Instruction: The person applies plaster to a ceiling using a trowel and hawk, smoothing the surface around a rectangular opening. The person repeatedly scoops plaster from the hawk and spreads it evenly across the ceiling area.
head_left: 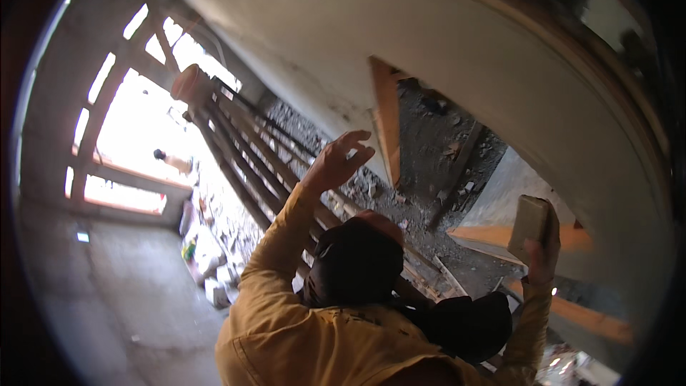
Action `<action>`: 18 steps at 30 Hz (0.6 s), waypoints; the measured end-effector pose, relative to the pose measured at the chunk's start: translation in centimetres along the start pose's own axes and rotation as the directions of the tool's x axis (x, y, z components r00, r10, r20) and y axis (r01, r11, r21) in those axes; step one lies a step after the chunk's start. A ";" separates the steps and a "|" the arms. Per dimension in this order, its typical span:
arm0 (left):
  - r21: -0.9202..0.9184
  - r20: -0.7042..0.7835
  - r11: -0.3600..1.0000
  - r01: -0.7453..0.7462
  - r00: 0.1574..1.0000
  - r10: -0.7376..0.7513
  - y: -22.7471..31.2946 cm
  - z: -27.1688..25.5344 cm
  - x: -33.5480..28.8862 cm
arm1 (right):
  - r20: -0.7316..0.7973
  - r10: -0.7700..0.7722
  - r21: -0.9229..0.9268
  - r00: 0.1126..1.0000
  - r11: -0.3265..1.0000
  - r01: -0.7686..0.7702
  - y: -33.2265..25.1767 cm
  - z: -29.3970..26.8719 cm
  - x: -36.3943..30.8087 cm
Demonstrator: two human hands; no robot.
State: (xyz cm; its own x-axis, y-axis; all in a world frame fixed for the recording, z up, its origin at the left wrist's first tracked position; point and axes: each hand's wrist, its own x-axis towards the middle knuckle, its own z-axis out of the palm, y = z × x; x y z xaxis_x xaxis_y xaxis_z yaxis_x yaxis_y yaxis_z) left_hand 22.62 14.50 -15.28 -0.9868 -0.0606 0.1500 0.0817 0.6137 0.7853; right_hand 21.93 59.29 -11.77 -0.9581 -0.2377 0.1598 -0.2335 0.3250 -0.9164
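My left hand (339, 162) is raised at the end of a yellow sleeve, its fingers loosely curved and apart, with nothing visible in them. It is in front of the pale plastered wall (314, 43), near a wood-framed opening; I cannot tell if it touches anything. My right hand (545, 246), on the right side, grips a pale, thick rectangular block (529, 227) held upright by its lower end. Whether this is a sponge or a float cannot be made out. Beyond the block is another wood-edged piece of wall.
Several long poles (246, 150) run diagonally past my left arm, with a round reddish-brown vessel (191, 86) at their far end. Rubble (436, 150) covers the ground beyond the wooden frame (386, 118). Bright window openings (132, 118) and a grey floor (136, 286) are at left.
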 end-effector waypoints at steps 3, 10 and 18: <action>-0.062 0.040 0.991 0.119 0.992 -0.117 -4.0 -0.5 0.6 | -0.061 0.107 0.125 0.992 0.987 -0.099 -0.8 3.0 2.1; -0.226 -0.220 0.973 -0.037 0.975 -0.014 -5.8 -0.9 6.3 | -0.023 0.031 0.030 0.999 0.999 -0.030 -2.6 7.6 7.4; 0.358 -0.103 0.461 -0.812 0.457 0.884 12.6 -9.2 22.3 | -0.061 0.240 0.380 0.969 0.903 -0.199 -6.2 10.4 8.9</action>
State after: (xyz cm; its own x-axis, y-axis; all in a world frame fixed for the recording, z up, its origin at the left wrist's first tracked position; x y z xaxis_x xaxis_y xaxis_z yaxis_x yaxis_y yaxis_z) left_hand 2.91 13.60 3.52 -0.3639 0.4336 0.8244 0.7888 0.6142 0.0252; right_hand 16.56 45.67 -8.52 -0.9945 -0.0962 -0.0423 0.0432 -0.0067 -0.9990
